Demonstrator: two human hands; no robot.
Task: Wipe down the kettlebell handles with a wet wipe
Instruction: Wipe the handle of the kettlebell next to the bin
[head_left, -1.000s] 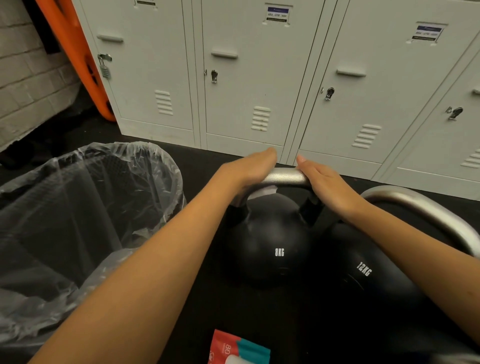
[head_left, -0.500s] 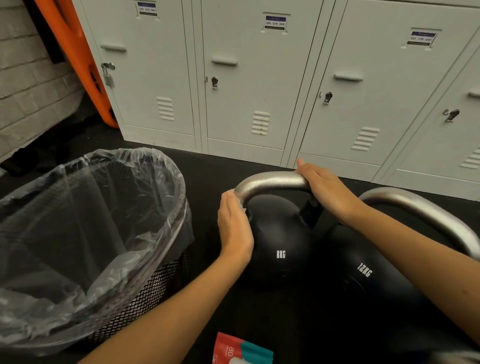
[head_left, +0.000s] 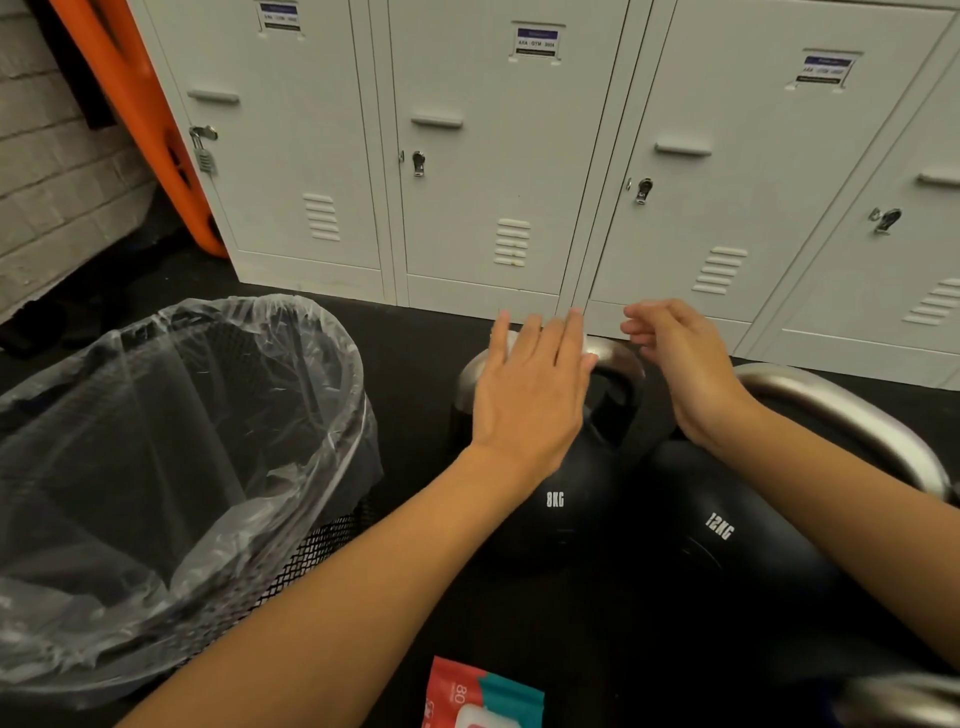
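Observation:
A black 8 kg kettlebell (head_left: 563, 512) with a silver handle (head_left: 621, 359) stands on the dark floor in front of the lockers. My left hand (head_left: 530, 387) lies flat over the top of that handle with straight fingers. A bit of white wet wipe (head_left: 510, 339) shows under the fingertips. My right hand (head_left: 683, 366) hovers just right of the handle, off it, with loosely curled fingers that hold nothing. A black 12 kg kettlebell (head_left: 737, 551) stands close on the right, and its silver handle (head_left: 844, 413) arches behind my right forearm.
A mesh waste bin (head_left: 332, 540) lined with a clear plastic bag stands to the left. A red and teal pack of wipes (head_left: 480, 693) lies on the floor at the bottom edge. White lockers (head_left: 493, 171) close the back. An orange board (head_left: 148, 122) leans far left. Another silver handle (head_left: 906, 701) shows bottom right.
My left hand moved from the handle's left side up onto its top, fingers now flat. My right hand let go of the handle's right end and lifted off.

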